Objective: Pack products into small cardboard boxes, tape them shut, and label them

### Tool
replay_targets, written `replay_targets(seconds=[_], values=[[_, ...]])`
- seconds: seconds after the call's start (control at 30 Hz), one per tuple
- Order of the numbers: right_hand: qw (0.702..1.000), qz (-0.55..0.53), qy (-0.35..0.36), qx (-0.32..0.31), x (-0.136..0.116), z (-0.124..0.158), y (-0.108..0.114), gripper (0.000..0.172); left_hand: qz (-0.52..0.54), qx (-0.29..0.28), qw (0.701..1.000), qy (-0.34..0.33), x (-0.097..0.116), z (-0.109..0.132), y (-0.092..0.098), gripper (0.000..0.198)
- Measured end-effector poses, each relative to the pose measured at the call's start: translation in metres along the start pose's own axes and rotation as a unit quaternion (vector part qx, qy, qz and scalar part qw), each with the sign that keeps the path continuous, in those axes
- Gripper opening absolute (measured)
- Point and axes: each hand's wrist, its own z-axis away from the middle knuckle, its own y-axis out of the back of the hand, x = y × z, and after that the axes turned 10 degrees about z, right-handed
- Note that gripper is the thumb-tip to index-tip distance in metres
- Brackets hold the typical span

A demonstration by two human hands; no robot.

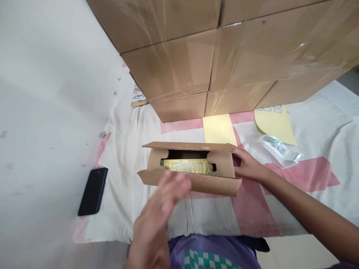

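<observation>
A small brown cardboard box (190, 185) lies in front of me with its top flaps raised. Inside, between the inner end flaps, is a yellow printed object (187, 165) with dark ends; its kind is unclear. My right hand (246, 162) grips the box's right end, some fingers hidden behind the flap. Blurred by motion, my left hand (162, 209) is at the front flap with its fingers loosely stretched out and nothing visible in them. Whether it touches the flap I cannot tell.
Large taped cartons (182, 67) are stacked behind the box. A white tape dispenser (276, 149) and a curled yellow sheet (276, 123) lie at right, another yellow sheet (220, 129) behind the box. A black phone (93, 191) lies near the white wall (42, 112) on the left.
</observation>
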Motion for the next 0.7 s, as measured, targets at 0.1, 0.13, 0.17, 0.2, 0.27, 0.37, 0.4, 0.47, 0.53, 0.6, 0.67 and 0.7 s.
replay_targets(seconds=[0.1,0.13,0.17,0.2,0.27,0.37,0.4,0.47,0.53,0.6,0.67,0.7], values=[[1.0,-0.01,0.01,-0.018,-0.005,-0.001,0.003,0.057,-0.101,0.002,0.992,-0.079,-0.011,-0.037,-0.011,0.071],[1.0,-0.01,0.014,-0.022,-0.006,-0.001,0.004,0.057,-0.131,-0.007,0.987,-0.088,-0.015,-0.046,-0.015,0.073],[1.0,-0.008,0.019,-0.024,-0.007,-0.002,0.005,0.056,-0.149,-0.013,0.985,-0.09,-0.019,-0.053,-0.019,0.075],[0.999,-0.005,0.025,-0.025,-0.007,-0.002,0.005,0.055,-0.149,-0.018,0.985,-0.088,-0.021,-0.057,-0.022,0.076],[0.999,0.0,0.035,-0.028,-0.007,-0.003,0.006,0.055,-0.137,-0.016,0.987,-0.078,-0.023,-0.059,-0.025,0.077],[0.998,0.001,0.044,-0.033,-0.006,-0.004,0.007,0.056,-0.136,-0.013,0.989,-0.061,-0.021,-0.055,-0.025,0.071],[0.998,0.001,0.047,-0.034,-0.005,-0.004,0.007,0.056,-0.137,-0.011,0.989,-0.056,-0.02,-0.053,-0.025,0.068],[0.998,-0.003,0.057,-0.034,-0.004,-0.003,0.007,0.055,-0.15,-0.006,0.988,-0.042,-0.018,-0.051,-0.024,0.06],[0.998,-0.004,0.061,-0.034,-0.003,-0.002,0.007,0.054,-0.18,-0.024,0.983,-0.029,-0.016,-0.051,-0.024,0.052],[0.998,-0.002,0.062,-0.033,-0.003,-0.001,0.007,0.054,-0.207,-0.06,0.976,-0.019,-0.015,-0.053,-0.023,0.04],[0.998,0.002,0.062,-0.03,-0.003,-0.001,0.008,0.054,-0.216,-0.071,0.974,-0.022,-0.015,-0.056,-0.022,0.03],[0.998,0.005,0.062,-0.028,-0.004,0.0,0.008,0.054,-0.215,-0.071,0.974,-0.028,-0.016,-0.058,-0.021,0.027]])
